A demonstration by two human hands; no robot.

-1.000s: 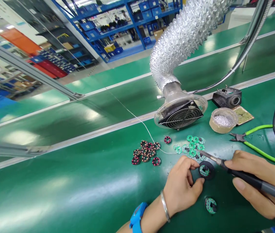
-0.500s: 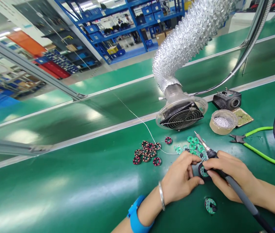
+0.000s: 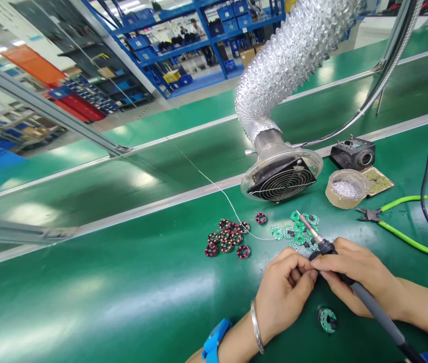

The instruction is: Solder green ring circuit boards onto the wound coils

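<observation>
My right hand (image 3: pixel 363 277) grips a soldering iron (image 3: pixel 368 302), its metal tip pointing up and away to the left. The thumb and fingers of my left hand (image 3: pixel 285 290) are pinched together beside my right fingertips; what lies between them is hidden. A dark edge of a round part (image 3: pixel 314 256) shows just behind the touching fingertips. Nearer to me lies a round green circuit board (image 3: pixel 327 320) with a black piece on it. Small green circuit boards (image 3: pixel 300 229) are scattered beyond my hands. To the left sit several copper-wound coil rings (image 3: pixel 227 237).
A fume extractor with a round grille (image 3: pixel 282 181) hangs from a silver duct (image 3: pixel 262 96). At the right are a tub of metal shavings (image 3: pixel 346 189), a black iron stand (image 3: pixel 353 153) and green-handled cutters (image 3: pixel 399 229). Thin solder wire (image 3: pixel 223 192) stretches across the bench.
My left hand has shifted slightly down and its fingers have closed in. The round green board between my hands is now mostly covered. The iron's tip has moved slightly left and down.
</observation>
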